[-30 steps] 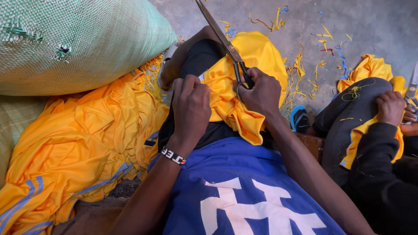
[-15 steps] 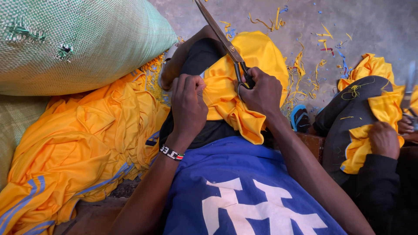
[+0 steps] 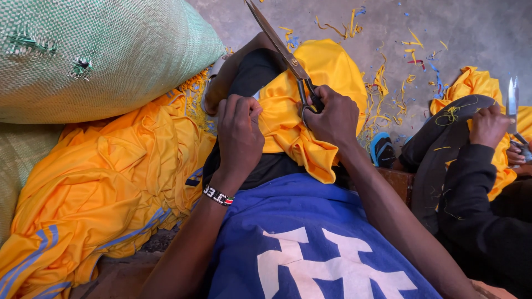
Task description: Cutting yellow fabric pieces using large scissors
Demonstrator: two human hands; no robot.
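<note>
A piece of yellow fabric (image 3: 327,72) lies draped over my knee. My left hand (image 3: 239,133) grips its near edge, with a beaded bracelet (image 3: 218,195) at the wrist. My right hand (image 3: 331,119) is closed on the handles of long metal scissors (image 3: 280,45), whose blades point up and to the left above the cloth. My blue shirt with a white print (image 3: 310,243) fills the bottom of the view.
A heap of yellow garments with blue stripes (image 3: 105,182) lies at left under a green woven sack (image 3: 100,50). Yellow and blue fabric scraps (image 3: 399,66) litter the concrete floor. At right a seated person's hand (image 3: 487,124) holds yellow cloth beside another pair of scissors (image 3: 512,105).
My hands and scissors have stayed nearly still on the yellow cloth. The person at right has raised a hand back up over their knee.
</note>
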